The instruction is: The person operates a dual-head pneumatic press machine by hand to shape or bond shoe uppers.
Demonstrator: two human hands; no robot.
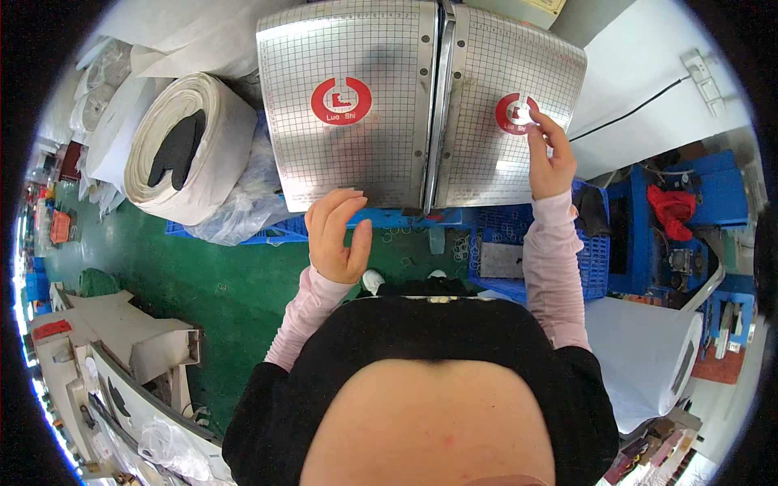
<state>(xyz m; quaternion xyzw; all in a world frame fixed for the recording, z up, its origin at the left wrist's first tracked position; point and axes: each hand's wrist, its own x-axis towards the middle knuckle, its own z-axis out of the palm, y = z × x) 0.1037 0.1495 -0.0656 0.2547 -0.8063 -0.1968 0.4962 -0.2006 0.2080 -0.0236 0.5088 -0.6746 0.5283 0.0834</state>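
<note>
A silver metal work surface stands before me, in a left panel (356,158) and a right panel (478,162), both printed with a black grid and a red round emblem. Between them runs a dark gap with a shiny metal strip (438,105). My left hand (336,239) is at the left panel's near edge, its fingers stretched out and thumb apart, holding nothing. Over the right panel's emblem is my right hand (553,162), thumb and forefinger brought together. Whatever lies between those fingertips is too small to make out.
To the left a large roll of white material (223,121) carries a black piece (178,150). Below the panels sits a blue plastic crate (596,267). Blue machinery (721,186) with a red cloth (673,211) stands at right, above another white roll (640,356). The floor (243,283) is green.
</note>
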